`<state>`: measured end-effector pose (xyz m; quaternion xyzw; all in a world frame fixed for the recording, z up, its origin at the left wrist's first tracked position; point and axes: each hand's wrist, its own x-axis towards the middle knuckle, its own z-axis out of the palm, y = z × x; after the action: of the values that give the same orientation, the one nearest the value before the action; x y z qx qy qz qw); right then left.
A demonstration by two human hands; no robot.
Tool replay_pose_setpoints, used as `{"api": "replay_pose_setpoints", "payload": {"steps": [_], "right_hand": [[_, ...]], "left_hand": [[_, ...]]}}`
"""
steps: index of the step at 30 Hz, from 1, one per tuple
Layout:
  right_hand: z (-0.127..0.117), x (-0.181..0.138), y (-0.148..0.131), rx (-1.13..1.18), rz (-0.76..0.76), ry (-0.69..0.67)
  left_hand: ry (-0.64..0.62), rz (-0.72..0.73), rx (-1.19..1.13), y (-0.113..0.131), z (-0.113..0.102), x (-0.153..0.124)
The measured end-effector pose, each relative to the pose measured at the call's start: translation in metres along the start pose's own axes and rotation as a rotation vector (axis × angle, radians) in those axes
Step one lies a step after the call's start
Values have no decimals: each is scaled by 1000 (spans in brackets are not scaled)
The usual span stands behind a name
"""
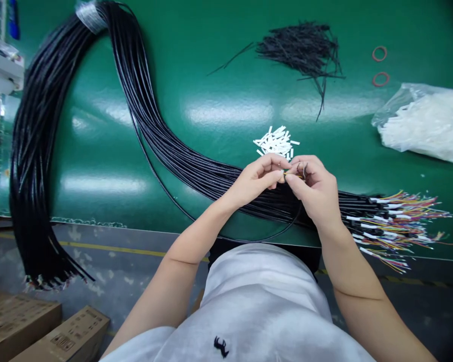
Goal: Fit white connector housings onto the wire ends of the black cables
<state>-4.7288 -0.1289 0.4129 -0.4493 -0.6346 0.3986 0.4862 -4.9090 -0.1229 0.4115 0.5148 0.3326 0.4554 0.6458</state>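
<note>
My left hand [259, 177] and my right hand [316, 187] meet over the black cable bundle, fingertips almost touching. Between them is the end of one black cable [287, 224], with thin yellow and orange wires [292, 175] showing. My left thumb and forefinger pinch the wires. The fingers of my right hand close around the same end, partly hiding it. From there the cable loops down along the table edge and back left. Just beyond my fingertips lies a pile of short white sleeves [275, 142].
A thick black cable bundle [143, 100] curves across the green table, its stripped coloured ends [400, 221] at right. Farther back are a heap of thin black strips [298, 48], two red rings [380, 79] and a plastic bag of white pieces [425, 123]. Cardboard boxes [66, 337] stand below left.
</note>
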Motion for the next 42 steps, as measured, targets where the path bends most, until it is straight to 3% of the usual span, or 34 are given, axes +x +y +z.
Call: {"api": "replay_pose_setpoints", "payload": {"steps": [3, 5, 11, 18, 22, 25, 30, 37, 42], "right_hand": [[-2, 3, 0, 313, 257, -43], [-2, 6, -2, 426, 350, -37], [-1, 11, -4, 485, 382, 17], [-2, 12, -1, 465, 376, -13], [-2, 10, 1, 434, 304, -21], [-2, 6, 6, 309, 200, -12], [-2, 2, 8, 135, 151, -9], [3, 2, -3, -172, -116, 61], [2, 1, -4, -140, -74, 49]], "left_hand": [[71, 2, 54, 0, 1, 1], [110, -19, 61, -2, 2, 1], [173, -45, 15, -1, 4, 3], [186, -70, 12, 0, 4, 4], [160, -67, 21, 0, 4, 3], [118, -68, 28, 1, 4, 2], [99, -35, 29, -1, 5, 2], [115, 83, 224, -4, 10, -4], [52, -28, 5, -1, 6, -2]]}}
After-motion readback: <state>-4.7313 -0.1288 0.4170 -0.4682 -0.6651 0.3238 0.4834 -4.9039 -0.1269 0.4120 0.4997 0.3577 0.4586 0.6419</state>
